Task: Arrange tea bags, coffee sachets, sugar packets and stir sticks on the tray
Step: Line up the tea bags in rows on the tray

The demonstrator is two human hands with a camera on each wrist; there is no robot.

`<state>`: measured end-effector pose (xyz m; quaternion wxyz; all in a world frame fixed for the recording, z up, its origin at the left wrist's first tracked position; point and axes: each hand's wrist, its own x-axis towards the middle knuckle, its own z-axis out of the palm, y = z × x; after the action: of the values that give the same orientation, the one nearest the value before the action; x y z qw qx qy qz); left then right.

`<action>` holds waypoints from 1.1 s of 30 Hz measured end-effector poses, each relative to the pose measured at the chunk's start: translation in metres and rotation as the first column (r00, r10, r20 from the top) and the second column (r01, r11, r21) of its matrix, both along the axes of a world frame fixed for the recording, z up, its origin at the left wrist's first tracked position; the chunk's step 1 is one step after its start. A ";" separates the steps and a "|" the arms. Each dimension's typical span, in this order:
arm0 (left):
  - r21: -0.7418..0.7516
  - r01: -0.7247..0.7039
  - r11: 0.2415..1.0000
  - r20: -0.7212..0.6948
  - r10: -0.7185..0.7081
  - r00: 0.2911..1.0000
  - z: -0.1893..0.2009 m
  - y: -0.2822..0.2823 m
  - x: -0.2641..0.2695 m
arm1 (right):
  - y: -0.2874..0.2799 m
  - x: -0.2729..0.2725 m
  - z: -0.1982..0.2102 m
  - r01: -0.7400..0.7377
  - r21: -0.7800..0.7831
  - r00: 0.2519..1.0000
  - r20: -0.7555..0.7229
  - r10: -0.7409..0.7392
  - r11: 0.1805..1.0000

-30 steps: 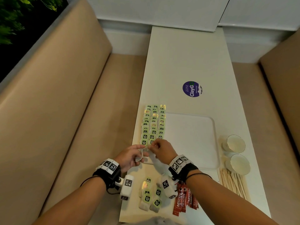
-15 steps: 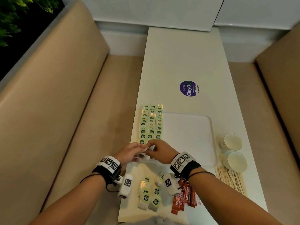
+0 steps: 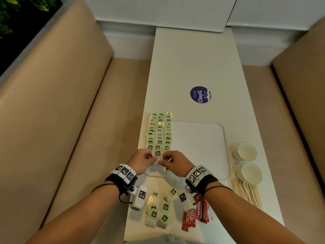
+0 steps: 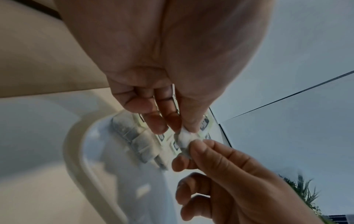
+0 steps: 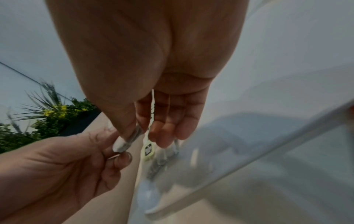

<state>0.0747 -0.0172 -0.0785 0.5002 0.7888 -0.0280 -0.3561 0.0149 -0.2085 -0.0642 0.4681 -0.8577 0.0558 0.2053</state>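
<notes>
Risk at this stage, as a judgement: the tea bag [image 3: 157,160] held over the near left corner of the tray [image 3: 202,147] could be set down skewed or nudge the rows of tea bags [image 3: 159,131] just beyond it, since both hands crowd that corner. Left hand [image 3: 141,161] and right hand [image 3: 173,162] each pinch the bag's paper between thumb and fingertips, remaining fingers loosely curled. More loose tea bags [image 3: 158,211], coffee sachets [image 3: 195,213] and stir sticks [image 3: 245,192] lie off the tray.
</notes>
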 end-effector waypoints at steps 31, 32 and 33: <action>0.488 0.290 0.824 0.237 -0.444 0.864 -0.008 -0.014 0.007 | -0.013 0.005 -0.028 0.204 -0.245 0.937 -0.231 -0.262 0.948; 0.486 0.290 0.824 0.233 -0.442 0.866 -0.008 -0.014 0.007 | -0.013 0.005 -0.028 0.202 -0.249 0.939 -0.226 -0.260 0.947; 0.483 0.291 0.826 0.230 -0.440 0.868 -0.008 -0.014 0.007 | -0.014 0.005 -0.028 0.201 -0.255 0.940 -0.220 -0.259 0.946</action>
<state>0.0815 -0.0308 -0.0861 0.2217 0.9074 -0.1847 -0.3056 0.0201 -0.2220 -0.0920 0.3765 -0.8604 0.2382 0.2475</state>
